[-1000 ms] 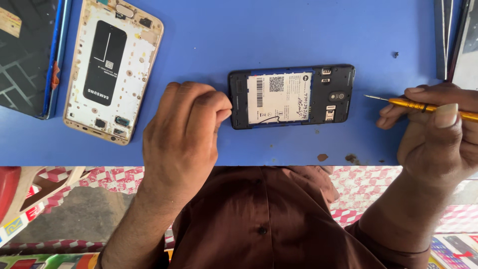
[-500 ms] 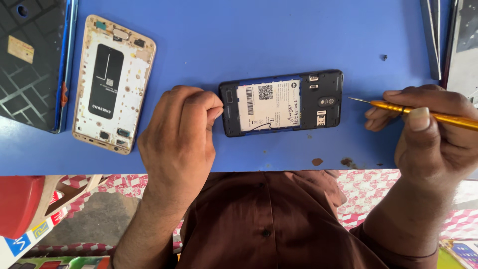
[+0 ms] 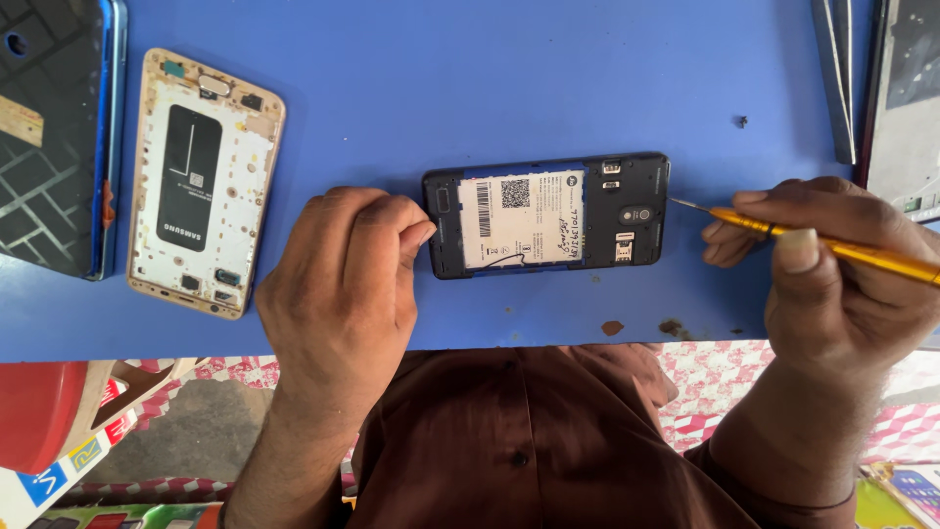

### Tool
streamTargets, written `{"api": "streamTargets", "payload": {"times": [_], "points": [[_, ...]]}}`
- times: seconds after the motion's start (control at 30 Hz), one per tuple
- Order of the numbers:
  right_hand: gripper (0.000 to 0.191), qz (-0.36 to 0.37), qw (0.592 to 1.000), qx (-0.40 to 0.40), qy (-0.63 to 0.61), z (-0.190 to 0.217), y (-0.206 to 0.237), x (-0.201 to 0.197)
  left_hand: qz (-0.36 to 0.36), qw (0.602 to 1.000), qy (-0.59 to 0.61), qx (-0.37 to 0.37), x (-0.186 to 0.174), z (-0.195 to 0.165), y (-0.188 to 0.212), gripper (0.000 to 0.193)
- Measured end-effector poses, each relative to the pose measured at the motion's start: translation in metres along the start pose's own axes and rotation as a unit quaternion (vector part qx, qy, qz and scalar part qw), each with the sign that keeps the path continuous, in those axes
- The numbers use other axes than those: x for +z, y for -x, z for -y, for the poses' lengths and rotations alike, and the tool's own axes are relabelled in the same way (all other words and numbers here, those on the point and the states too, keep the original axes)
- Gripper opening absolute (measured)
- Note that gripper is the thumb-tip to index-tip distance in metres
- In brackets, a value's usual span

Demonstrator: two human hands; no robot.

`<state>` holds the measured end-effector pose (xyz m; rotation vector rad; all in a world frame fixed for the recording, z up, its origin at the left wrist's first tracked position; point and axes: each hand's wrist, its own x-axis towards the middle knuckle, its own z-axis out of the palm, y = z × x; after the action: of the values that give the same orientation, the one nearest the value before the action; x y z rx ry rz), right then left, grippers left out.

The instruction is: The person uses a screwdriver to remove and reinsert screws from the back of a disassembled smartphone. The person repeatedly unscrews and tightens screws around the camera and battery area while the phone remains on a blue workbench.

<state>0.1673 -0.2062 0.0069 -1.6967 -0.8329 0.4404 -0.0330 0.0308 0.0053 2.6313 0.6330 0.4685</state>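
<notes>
— Two hands, one opened phone. Where does the phone sit against them?

— The black phone lies flat on the blue table, back cover off, its white-labelled battery facing up, long side running left to right. It lies between the hands. The left hand is at its left short end; the right hand is just beyond its right short end.

— What are the left fingers doing?

— They are curled under and pressed together, knuckles up. The tip of the forefinger and the thumb meet the phone's left edge near the upper corner. Whether they pinch the frame or merely press against it, I cannot tell; the knuckles hide the pads.

— And the right?

— The right fingers are closed round a yellow screwdriver, thumb on top of the shaft, the other fingers folded beneath it. The handle runs off to the right past the hand. The thin metal tip points left and reaches the phone's right edge, about level with the round camera lens. The fingers themselves stay clear of the phone; only the tool's tip comes up to it.

— Anything else on the table?

— A gold phone frame lies well to the left, inner side up, and a dark back cover lies beside it at the far left edge. A tiny dark speck, perhaps a screw, rests above the right hand.
</notes>
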Motion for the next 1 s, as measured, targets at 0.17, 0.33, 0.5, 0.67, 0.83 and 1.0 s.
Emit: {"api": "streamTargets", "payload": {"times": [0.17,0.33,0.5,0.67,0.83,1.0], "points": [[0.017,0.016,0.991,-0.057,0.124,0.005,-0.009,-0.001,0.016,1.0,0.011,-0.009,-0.005,-0.005,-0.006,0.019],[0.006,0.001,0.978,-0.101,0.181,0.015,-0.012,0.015,0.016,0.999,0.026,-0.016,-0.008,-0.009,-0.009,0.02],[0.011,-0.005,0.962,-0.128,0.241,0.027,-0.017,0.024,0.004,0.999,0.028,-0.023,-0.011,-0.015,-0.01,0.016],[0.011,-0.004,0.956,-0.095,0.276,0.041,-0.014,0.037,0.001,1.0,0.022,-0.017,-0.012,-0.015,-0.012,0.015],[0.012,-0.014,0.956,-0.09,0.278,0.043,-0.016,0.042,0.004,0.998,0.055,-0.035,-0.014,-0.015,-0.012,0.016],[0.012,-0.014,0.955,-0.1,0.28,0.043,-0.017,0.042,0.033,0.994,0.079,-0.067,-0.018,-0.015,-0.016,0.019]]}}
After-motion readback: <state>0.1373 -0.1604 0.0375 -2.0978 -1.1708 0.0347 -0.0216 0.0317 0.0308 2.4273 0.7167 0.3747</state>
